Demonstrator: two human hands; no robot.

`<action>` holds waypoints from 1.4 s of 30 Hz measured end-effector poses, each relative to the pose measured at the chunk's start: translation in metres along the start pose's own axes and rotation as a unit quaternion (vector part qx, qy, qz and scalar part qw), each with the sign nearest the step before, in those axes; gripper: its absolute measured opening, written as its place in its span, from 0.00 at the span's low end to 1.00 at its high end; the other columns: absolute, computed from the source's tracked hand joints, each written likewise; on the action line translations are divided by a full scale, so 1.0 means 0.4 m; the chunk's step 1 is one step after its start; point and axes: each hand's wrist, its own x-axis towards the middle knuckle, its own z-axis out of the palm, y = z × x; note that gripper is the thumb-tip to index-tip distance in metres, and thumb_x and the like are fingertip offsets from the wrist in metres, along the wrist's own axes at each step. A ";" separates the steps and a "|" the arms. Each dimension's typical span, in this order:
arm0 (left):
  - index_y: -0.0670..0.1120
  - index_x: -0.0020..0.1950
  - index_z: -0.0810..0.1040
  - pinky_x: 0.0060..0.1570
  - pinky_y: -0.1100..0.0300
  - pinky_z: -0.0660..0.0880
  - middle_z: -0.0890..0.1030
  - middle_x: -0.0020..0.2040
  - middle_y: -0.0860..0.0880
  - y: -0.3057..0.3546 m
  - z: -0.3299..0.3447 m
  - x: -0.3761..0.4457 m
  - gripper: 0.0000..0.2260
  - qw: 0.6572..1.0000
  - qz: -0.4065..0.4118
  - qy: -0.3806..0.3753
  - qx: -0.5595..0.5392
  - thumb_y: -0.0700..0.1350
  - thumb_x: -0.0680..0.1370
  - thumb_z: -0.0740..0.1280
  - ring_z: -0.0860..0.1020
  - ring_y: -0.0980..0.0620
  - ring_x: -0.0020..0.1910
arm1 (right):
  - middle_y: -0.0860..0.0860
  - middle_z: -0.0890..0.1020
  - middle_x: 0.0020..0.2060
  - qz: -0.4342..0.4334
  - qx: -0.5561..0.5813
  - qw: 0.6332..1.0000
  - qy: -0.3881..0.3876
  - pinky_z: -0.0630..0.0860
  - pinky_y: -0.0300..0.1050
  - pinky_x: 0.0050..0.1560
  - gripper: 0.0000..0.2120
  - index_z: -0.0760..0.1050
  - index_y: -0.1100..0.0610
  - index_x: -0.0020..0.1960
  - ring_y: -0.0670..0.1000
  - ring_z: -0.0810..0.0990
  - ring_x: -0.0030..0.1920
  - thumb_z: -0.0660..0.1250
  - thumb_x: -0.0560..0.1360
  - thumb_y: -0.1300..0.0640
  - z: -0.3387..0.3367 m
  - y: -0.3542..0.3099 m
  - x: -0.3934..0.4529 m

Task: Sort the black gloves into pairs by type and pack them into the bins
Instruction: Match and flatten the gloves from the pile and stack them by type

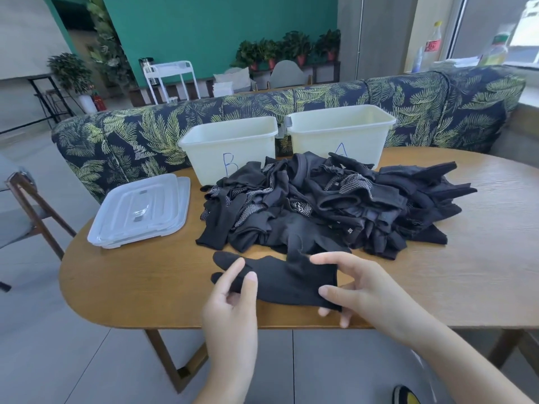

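A plain black glove [287,279] lies flat near the table's front edge, fingers pointing left. My left hand [233,298] pinches its fingertips between thumb and forefinger. My right hand [358,290] grips the cuff end, thumb on top and fingers underneath. Behind it sits a large heap of black gloves [329,199], some plain and some with white grip dots. Two white bins stand at the back of the table, one marked B [230,144] on the left and one marked A [341,132] on the right. Both look empty from here.
Two stacked clear lids [140,211] lie on the wooden table [481,258] at the left. A leaf-patterned sofa [131,135] runs behind the table. A wooden chair [26,205] stands at the far left.
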 end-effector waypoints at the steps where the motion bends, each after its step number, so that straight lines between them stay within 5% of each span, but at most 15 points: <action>1: 0.63 0.54 0.83 0.34 0.69 0.70 0.71 0.34 0.53 -0.001 -0.016 0.005 0.10 1.000 0.007 0.008 0.024 0.48 0.79 0.72 0.69 0.59 0.31 | 0.51 0.87 0.46 0.011 -0.022 1.000 -0.014 0.79 0.43 0.37 0.19 0.76 0.43 0.64 0.60 0.84 0.34 0.70 0.79 0.62 0.011 -0.001 0.006; 5: 0.60 0.59 0.83 0.43 0.61 0.79 0.78 0.43 0.51 -0.016 -0.076 0.038 0.13 0.988 0.071 0.038 0.133 0.45 0.78 0.73 0.75 0.56 0.34 | 0.50 0.86 0.33 0.020 -0.083 0.995 -0.044 0.76 0.37 0.37 0.20 0.73 0.40 0.65 0.48 0.76 0.27 0.69 0.79 0.58 0.060 -0.007 0.037; 7: 0.56 0.61 0.83 0.46 0.68 0.75 0.79 0.50 0.55 -0.020 -0.101 0.058 0.15 0.974 0.108 0.044 0.194 0.43 0.77 0.74 0.78 0.55 0.42 | 0.49 0.84 0.31 0.016 -0.112 0.993 -0.043 0.72 0.34 0.31 0.19 0.74 0.40 0.65 0.46 0.74 0.25 0.71 0.78 0.57 0.078 -0.005 0.053; 10: 0.53 0.63 0.83 0.63 0.61 0.71 0.76 0.64 0.56 -0.026 -0.127 0.077 0.16 0.950 0.130 0.044 0.279 0.42 0.76 0.75 0.75 0.53 0.63 | 0.48 0.83 0.28 0.011 -0.139 0.990 -0.038 0.71 0.35 0.29 0.18 0.75 0.41 0.64 0.44 0.73 0.23 0.71 0.77 0.56 0.093 -0.005 0.068; 12: 0.53 0.63 0.83 0.62 0.65 0.66 0.74 0.69 0.55 -0.035 -0.139 0.086 0.17 0.939 0.149 0.038 0.307 0.42 0.75 0.76 0.72 0.55 0.67 | 0.45 0.82 0.27 0.008 -0.166 0.986 -0.036 0.73 0.35 0.30 0.17 0.76 0.41 0.62 0.44 0.74 0.23 0.72 0.76 0.55 0.094 -0.005 0.073; 14: 0.53 0.62 0.83 0.60 0.67 0.65 0.72 0.70 0.55 -0.043 -0.147 0.093 0.17 0.936 0.164 0.026 0.312 0.42 0.74 0.76 0.70 0.61 0.64 | 0.41 0.82 0.30 -0.006 -0.215 0.976 -0.016 0.74 0.33 0.32 0.15 0.77 0.41 0.60 0.44 0.77 0.26 0.73 0.76 0.53 0.085 -0.002 0.075; 16: 0.53 0.61 0.83 0.65 0.56 0.68 0.72 0.71 0.53 -0.055 -0.155 0.105 0.15 0.924 0.193 0.030 0.328 0.43 0.74 0.76 0.70 0.58 0.64 | 0.35 0.80 0.42 -0.042 -0.303 0.952 0.009 0.74 0.31 0.39 0.14 0.79 0.44 0.60 0.41 0.79 0.31 0.73 0.75 0.49 0.074 0.010 0.077; 19: 0.53 0.59 0.84 0.68 0.50 0.64 0.76 0.69 0.53 -0.073 -0.159 0.124 0.11 0.897 0.264 0.008 0.355 0.48 0.77 0.73 0.70 0.55 0.66 | 0.33 0.73 0.58 -0.077 -0.434 0.897 0.041 0.77 0.41 0.51 0.18 0.77 0.40 0.62 0.38 0.75 0.50 0.66 0.74 0.35 0.081 0.029 0.074; 22: 0.53 0.57 0.86 0.68 0.54 0.62 0.81 0.64 0.52 -0.094 -0.153 0.135 0.15 0.855 0.319 -0.049 0.407 0.57 0.78 0.64 0.75 0.53 0.64 | 0.35 0.76 0.59 -0.163 -0.456 0.869 0.105 0.78 0.43 0.47 0.22 0.81 0.43 0.58 0.45 0.73 0.57 0.59 0.76 0.32 0.108 0.049 0.073; 25: 0.55 0.57 0.86 0.67 0.49 0.65 0.83 0.60 0.54 -0.106 -0.155 0.143 0.18 0.831 0.326 -0.065 0.446 0.60 0.78 0.61 0.76 0.55 0.64 | 0.38 0.80 0.57 -0.218 -0.445 0.863 0.101 0.79 0.46 0.55 0.21 0.84 0.46 0.57 0.47 0.75 0.57 0.59 0.78 0.36 0.126 0.083 0.083; 34: 0.55 0.56 0.86 0.67 0.56 0.61 0.83 0.58 0.56 -0.064 -0.153 0.167 0.18 0.859 0.319 -0.051 0.397 0.61 0.78 0.62 0.76 0.57 0.62 | 0.39 0.82 0.53 -0.272 -0.414 0.859 0.128 0.78 0.48 0.55 0.18 0.84 0.49 0.55 0.47 0.78 0.53 0.62 0.78 0.39 0.116 0.060 0.094; 39: 0.54 0.58 0.85 0.64 0.53 0.72 0.83 0.57 0.59 -0.004 -0.083 0.190 0.11 0.873 0.336 -0.073 0.345 0.54 0.79 0.69 0.78 0.58 0.59 | 0.42 0.83 0.50 -0.274 -0.390 0.852 0.218 0.74 0.41 0.56 0.11 0.84 0.52 0.53 0.48 0.77 0.51 0.69 0.78 0.46 0.065 0.041 0.129; 42: 0.55 0.58 0.85 0.52 0.66 0.76 0.83 0.52 0.60 0.019 -0.034 0.201 0.10 0.897 0.297 -0.110 0.309 0.51 0.77 0.73 0.80 0.60 0.52 | 0.43 0.83 0.50 -0.248 -0.396 0.848 0.251 0.73 0.43 0.58 0.10 0.84 0.52 0.53 0.49 0.76 0.53 0.75 0.74 0.49 0.029 0.051 0.155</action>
